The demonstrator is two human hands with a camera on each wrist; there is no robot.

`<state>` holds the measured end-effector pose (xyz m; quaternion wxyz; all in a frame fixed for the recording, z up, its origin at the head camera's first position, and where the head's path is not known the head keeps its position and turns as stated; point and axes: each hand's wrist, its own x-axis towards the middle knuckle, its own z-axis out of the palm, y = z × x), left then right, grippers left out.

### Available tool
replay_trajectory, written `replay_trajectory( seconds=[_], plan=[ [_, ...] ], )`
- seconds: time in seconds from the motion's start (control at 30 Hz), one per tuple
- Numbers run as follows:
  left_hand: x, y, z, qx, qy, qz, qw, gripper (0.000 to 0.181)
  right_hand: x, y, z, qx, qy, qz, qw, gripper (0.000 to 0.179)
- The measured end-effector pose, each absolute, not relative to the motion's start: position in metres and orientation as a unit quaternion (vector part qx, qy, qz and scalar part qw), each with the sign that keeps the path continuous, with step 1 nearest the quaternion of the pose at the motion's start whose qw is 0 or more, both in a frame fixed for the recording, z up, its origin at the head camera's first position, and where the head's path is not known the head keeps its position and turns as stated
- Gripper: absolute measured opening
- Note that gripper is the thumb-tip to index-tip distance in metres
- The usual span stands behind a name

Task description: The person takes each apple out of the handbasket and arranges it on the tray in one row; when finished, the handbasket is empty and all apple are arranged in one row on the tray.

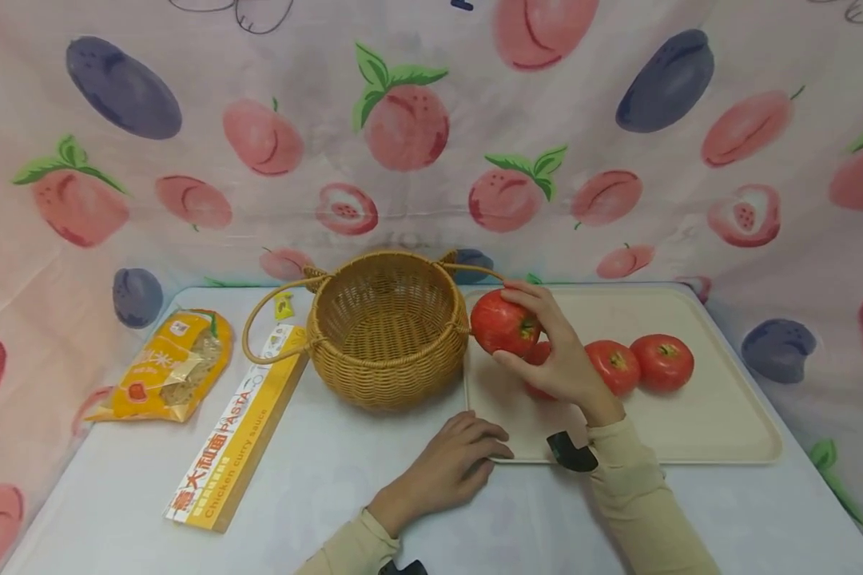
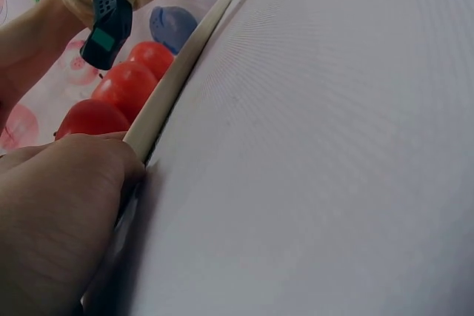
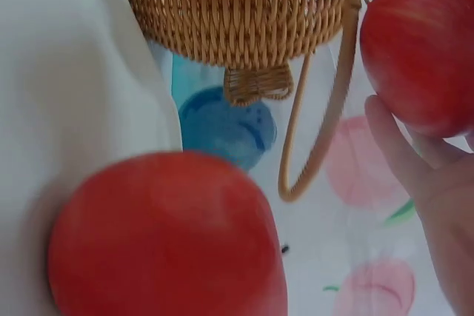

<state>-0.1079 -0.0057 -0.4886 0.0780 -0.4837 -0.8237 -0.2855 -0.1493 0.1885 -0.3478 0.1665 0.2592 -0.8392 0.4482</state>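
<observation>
My right hand [image 1: 557, 355] grips a red apple [image 1: 503, 323] between thumb and fingers, raised above the left side of the beige tray [image 1: 719, 435]. The held apple [image 3: 422, 49] is close beside the wicker basket [image 1: 384, 375], near its right handle. Below it, another apple [image 1: 539, 354] is partly hidden by the hand. Two more apples, one [image 1: 614, 367] touching the other [image 1: 662, 362], sit on the tray. My left hand [image 1: 446, 467] rests at the tray's near left corner, its fingers over the rim, as the left wrist view also shows.
Left of the basket lie a long yellow and white pasta box [image 1: 237, 431], a yellow food bag [image 1: 172, 367] and a small yellow packet [image 1: 284, 305]. The basket's left handle [image 1: 248, 327] reaches out over the box's far end. A fruit-print cloth [image 1: 417, 200] hangs behind the table.
</observation>
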Motion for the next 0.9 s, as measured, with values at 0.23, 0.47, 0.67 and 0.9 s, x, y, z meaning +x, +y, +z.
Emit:
replay_trajectory(
  seconds=[0.23,0.47,0.67,0.9],
  plan=[
    [-0.109,-0.005,-0.487,-0.489,-0.821,-0.283,0.081,0.024,-0.153,0.208,-0.358,0.243,-0.846,0.444,0.168,0.074],
    [-0.108,-0.005,-0.490,-0.479,-0.826,-0.287,0.074,0.024,-0.149,0.214,-0.349,0.228,-0.854,0.436,0.167,0.071],
    [-0.108,-0.005,-0.490,-0.480,-0.824,-0.292,0.076,0.023,-0.149,0.221,-0.349,0.224,-0.861,0.425,0.168,0.071],
    [-0.108,-0.005,-0.490,-0.479,-0.823,-0.297,0.072,0.023,-0.147,0.228,-0.346,0.206,-0.875,0.405,0.168,0.069]
  ],
)
